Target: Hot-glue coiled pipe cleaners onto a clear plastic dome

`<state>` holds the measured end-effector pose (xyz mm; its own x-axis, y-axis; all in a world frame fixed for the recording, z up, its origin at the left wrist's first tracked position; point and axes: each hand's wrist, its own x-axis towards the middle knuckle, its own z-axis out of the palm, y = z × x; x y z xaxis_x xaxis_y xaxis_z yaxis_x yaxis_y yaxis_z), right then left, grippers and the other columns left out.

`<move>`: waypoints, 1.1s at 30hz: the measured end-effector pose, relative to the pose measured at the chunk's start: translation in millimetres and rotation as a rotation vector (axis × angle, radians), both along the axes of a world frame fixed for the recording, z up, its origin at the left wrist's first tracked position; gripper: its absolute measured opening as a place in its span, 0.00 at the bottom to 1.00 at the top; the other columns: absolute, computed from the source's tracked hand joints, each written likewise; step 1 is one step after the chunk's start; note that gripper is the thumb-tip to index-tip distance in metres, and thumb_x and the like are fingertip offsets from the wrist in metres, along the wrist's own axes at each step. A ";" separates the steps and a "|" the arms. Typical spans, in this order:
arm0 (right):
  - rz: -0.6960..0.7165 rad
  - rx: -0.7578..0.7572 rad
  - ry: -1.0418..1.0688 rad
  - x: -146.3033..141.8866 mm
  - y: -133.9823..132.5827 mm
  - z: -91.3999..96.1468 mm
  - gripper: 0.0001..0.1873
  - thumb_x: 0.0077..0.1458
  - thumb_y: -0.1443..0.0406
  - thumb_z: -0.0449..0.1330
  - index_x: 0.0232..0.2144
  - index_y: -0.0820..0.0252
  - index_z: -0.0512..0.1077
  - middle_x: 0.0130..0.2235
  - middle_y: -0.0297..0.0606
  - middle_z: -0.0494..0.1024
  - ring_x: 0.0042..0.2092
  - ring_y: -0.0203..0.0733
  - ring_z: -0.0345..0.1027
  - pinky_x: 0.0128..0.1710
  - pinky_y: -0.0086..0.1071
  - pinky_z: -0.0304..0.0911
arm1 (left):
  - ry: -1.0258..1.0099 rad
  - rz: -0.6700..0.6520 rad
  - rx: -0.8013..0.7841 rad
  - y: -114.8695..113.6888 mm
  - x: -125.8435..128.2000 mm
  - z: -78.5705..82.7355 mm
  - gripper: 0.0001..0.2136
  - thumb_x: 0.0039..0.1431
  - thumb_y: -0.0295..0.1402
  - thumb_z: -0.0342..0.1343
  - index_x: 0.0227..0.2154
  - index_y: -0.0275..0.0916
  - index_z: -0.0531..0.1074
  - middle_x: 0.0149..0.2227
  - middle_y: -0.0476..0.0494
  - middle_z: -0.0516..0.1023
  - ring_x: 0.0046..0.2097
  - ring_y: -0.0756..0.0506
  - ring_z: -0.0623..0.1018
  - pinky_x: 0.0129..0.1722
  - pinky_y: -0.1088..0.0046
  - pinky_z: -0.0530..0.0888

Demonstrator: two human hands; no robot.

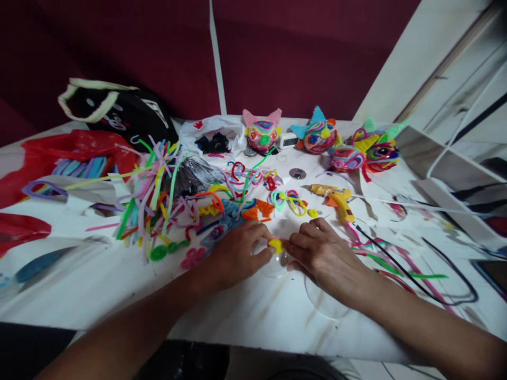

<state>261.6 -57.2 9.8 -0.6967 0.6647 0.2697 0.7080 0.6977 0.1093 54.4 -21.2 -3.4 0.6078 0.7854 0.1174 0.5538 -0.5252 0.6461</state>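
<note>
A small yellow pipe-cleaner coil (275, 245) sits between my two hands, against a clear plastic dome (277, 268). My left hand (240, 250) is closed around the dome's left side, thumb and forefinger touching the coil. From the other side, my right hand (317, 253) pinches at the coil's right edge with curled fingers; the fingertips are partly hidden. Under my right wrist lies another clear plastic half-shell (325, 301). Just beyond my hands are a second yellow coil (312, 213) and a yellow glue gun (338, 200).
Loose pipe cleaners (158, 195) heap at the left, beside a red plastic bag (79, 141) and a black tote bag (122, 113). Several pipe-cleaner-covered animal heads (262, 132) line the back by a white plastic bag (212, 126). A black cable (420, 287) loops at the right.
</note>
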 end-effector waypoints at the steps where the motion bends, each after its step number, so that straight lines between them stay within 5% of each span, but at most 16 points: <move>1: 0.004 0.005 0.000 0.3 0.8 -0.4 0.06 0.57 0.67 0.61 0.38 0.59 0.75 0.29 0.32 0.75 0.35 0.41 0.61 0.36 0.39 0.48 | -0.003 -0.015 -0.001 3.1 -0.9 1.1 0.04 0.57 0.30 0.54 0.35 0.37 0.72 0.34 0.47 0.73 0.36 0.48 0.73 0.35 0.73 0.69; 13: 0.011 0.001 0.019 0.9 1.2 -1.8 0.04 0.56 0.67 0.61 0.36 0.61 0.74 0.29 0.32 0.75 0.34 0.40 0.61 0.37 0.38 0.48 | -0.129 -0.341 0.195 20.3 -6.4 -0.3 0.06 0.62 0.28 0.53 0.39 0.35 0.75 0.41 0.42 0.78 0.44 0.48 0.77 0.45 0.73 0.73; 26: -0.024 -0.006 0.069 -1.1 -2.6 -3.6 0.10 0.59 0.65 0.57 0.41 0.64 0.75 0.32 0.35 0.76 0.34 0.43 0.64 0.37 0.41 0.53 | -0.207 -0.337 0.360 18.0 -11.0 -17.5 0.08 0.63 0.27 0.52 0.41 0.35 0.74 0.43 0.40 0.79 0.47 0.45 0.76 0.49 0.66 0.73; 33: -0.047 -0.041 0.186 12.0 -14.5 16.8 0.16 0.61 0.63 0.54 0.48 0.66 0.71 0.43 0.45 0.77 0.46 0.49 0.67 0.47 0.47 0.62 | -0.176 -0.332 0.327 14.9 -12.9 -13.4 0.08 0.64 0.27 0.52 0.42 0.35 0.74 0.44 0.40 0.79 0.47 0.46 0.77 0.49 0.67 0.73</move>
